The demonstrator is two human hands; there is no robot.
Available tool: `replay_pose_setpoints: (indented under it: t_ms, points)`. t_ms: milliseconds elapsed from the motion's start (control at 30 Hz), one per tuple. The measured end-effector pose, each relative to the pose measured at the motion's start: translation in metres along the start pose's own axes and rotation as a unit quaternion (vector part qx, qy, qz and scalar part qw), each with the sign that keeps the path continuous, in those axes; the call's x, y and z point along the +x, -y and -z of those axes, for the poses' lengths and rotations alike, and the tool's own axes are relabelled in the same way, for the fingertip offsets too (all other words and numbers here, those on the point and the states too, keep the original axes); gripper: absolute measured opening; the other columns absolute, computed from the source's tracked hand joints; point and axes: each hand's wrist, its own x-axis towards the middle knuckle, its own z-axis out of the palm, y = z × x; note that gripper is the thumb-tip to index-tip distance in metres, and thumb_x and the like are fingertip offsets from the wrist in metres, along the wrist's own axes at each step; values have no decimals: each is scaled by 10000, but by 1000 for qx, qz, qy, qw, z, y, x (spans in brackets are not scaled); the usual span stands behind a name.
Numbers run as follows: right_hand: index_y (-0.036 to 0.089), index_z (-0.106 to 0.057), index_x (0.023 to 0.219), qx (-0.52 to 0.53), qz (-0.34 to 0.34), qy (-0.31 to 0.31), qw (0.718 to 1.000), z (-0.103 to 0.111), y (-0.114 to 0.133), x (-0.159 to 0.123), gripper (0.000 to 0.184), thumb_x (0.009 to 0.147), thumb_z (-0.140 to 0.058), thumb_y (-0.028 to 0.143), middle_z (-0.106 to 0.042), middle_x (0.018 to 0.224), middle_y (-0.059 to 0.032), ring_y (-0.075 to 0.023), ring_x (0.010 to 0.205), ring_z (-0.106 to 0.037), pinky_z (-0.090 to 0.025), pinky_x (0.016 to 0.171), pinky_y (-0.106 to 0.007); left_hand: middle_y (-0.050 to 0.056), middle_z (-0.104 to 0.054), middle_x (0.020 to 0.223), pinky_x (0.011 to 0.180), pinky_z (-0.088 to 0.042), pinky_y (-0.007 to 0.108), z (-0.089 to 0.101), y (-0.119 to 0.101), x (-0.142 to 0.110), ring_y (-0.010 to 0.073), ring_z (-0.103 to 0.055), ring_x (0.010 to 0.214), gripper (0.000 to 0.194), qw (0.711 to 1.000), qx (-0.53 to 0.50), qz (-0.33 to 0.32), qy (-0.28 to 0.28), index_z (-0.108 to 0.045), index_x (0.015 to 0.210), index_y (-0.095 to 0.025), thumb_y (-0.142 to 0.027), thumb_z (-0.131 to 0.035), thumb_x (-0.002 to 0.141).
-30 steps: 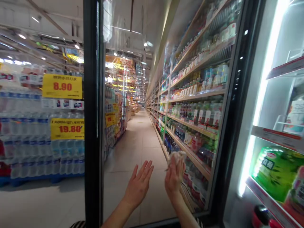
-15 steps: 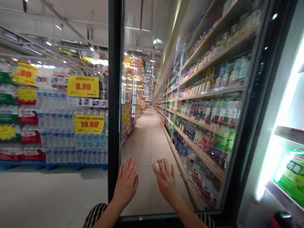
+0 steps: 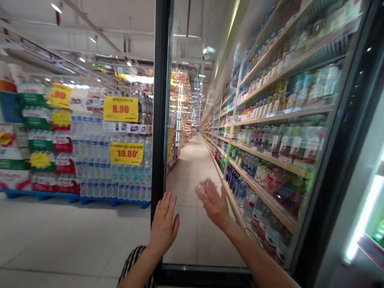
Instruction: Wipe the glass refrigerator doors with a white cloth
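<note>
My left hand [image 3: 164, 222] lies flat with fingers spread on the glass door [image 3: 192, 100] of a cooler, close to its black left frame [image 3: 160, 120]. Further right and higher, my right hand [image 3: 215, 203] presses a crumpled white cloth [image 3: 202, 187] against the same pane. The cloth is blurred and partly covered by my fingers. Through the glass I see the aisle floor and long shelves of bottled drinks [image 3: 270, 144].
The lit inside of the cooler [image 3: 367, 224] shows at the far right edge. Stacks of bottled water with yellow price signs [image 3: 120, 109] stand on blue pallets at the left. Tiled floor [image 3: 60, 240] stretches between the stacks and the door.
My right hand has slid the cloth left and down, then slightly up across the glass. My left hand has shifted toward the door's left frame. The view has turned away from the cooler shelves.
</note>
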Motion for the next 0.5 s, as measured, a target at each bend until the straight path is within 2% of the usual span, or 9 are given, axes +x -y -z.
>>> replay_pose_setpoints:
  t_ms: [67, 100, 133, 233, 300, 433, 500]
  points:
    - [226, -520, 1188, -24, -94, -33, 995, -1, -2, 18, 384, 820, -452, 141, -405, 1375, -83, -231, 1347, -198, -124, 1082, -502, 151, -285, 1417, 1031, -290, 490, 6, -1, 4, 265, -227, 1326, 603, 1000, -3, 14, -17, -209, 1373, -170, -143, -439, 816]
    - [217, -515, 1196, -23, -104, -36, 994, -4, 2, 25, 390, 820, -448, 138, -397, 1379, -89, -241, 1351, -180, -121, 1080, -506, 150, -284, 1417, 1037, -272, 499, 9, -1, 5, 266, -226, 1327, 597, 999, -4, 22, -25, -214, 1371, -172, -147, -437, 818]
    - [221, -514, 1198, -15, -86, -26, 996, -8, 8, 29, 389, 822, -448, 146, -389, 1386, -78, -243, 1353, -172, -119, 1083, -501, 149, -284, 1418, 1042, -257, 507, 12, 0, 7, 267, -227, 1327, 591, 999, -5, 31, -33, -219, 1369, -175, -151, -435, 820]
    - [264, -543, 1157, 30, 46, 25, 998, -25, 38, 36, 338, 832, -466, 210, -378, 1398, -6, -232, 1344, -202, -107, 1099, -467, 150, -290, 1412, 1043, -245, 518, 19, 7, 10, 269, -240, 1321, 584, 997, -4, 53, -53, -231, 1363, -182, -159, -442, 819]
    - [275, -540, 1155, 46, 86, 32, 995, -35, 52, 44, 326, 840, -461, 240, -372, 1402, 13, -225, 1340, -216, -86, 1103, -466, 154, -303, 1403, 1037, -255, 520, 21, 13, 11, 272, -251, 1316, 587, 996, 1, 65, -57, -237, 1361, -185, -159, -450, 815]
    - [263, -480, 1218, 42, 1, 5, 999, -39, 57, 63, 379, 847, -436, 199, -394, 1388, -14, -222, 1347, -196, -44, 1093, -507, 164, -287, 1407, 1030, -257, 532, 23, 21, 11, 283, -239, 1318, 591, 994, 14, 89, -63, -233, 1362, -181, -162, -459, 816]
    - [243, -491, 1208, 51, 16, 7, 999, -37, 56, 60, 368, 846, -442, 202, -392, 1389, -30, -226, 1346, -197, -57, 1092, -507, 162, -276, 1413, 1029, -261, 534, 24, 22, 12, 285, -233, 1320, 596, 994, 12, 89, -64, -224, 1365, -182, -164, -459, 818]
